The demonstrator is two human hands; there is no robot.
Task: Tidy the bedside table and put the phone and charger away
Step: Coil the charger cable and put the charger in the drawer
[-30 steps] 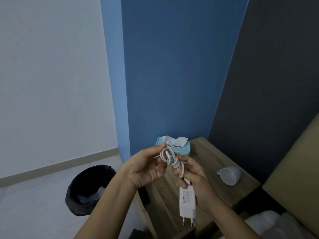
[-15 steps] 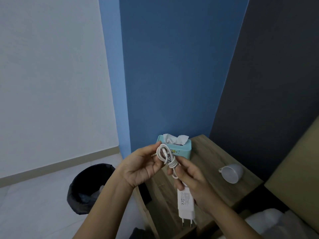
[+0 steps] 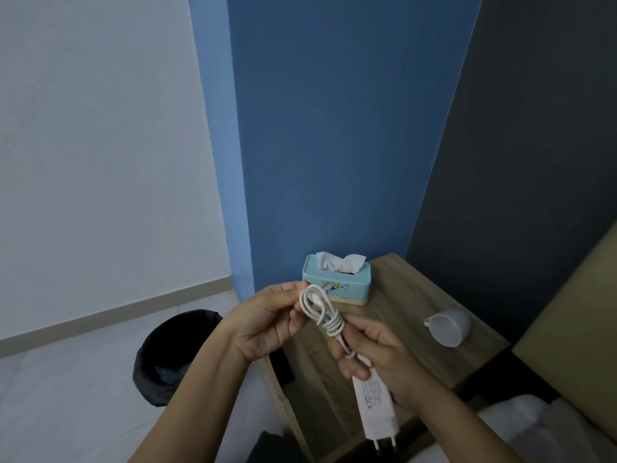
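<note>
both hands (image 3: 267, 320) pinched the coiled charger cable (image 3: 322, 312) so loops wouldn't unravel, plug (image 3: 379, 409) dangling below the right fingers (image 3: 359, 342)

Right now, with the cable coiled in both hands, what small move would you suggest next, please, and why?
Probably tuck the loose connector end through the cable loop pinched by the left hand. The wraps look finished, while the right hand grips the charger plug.
</note>
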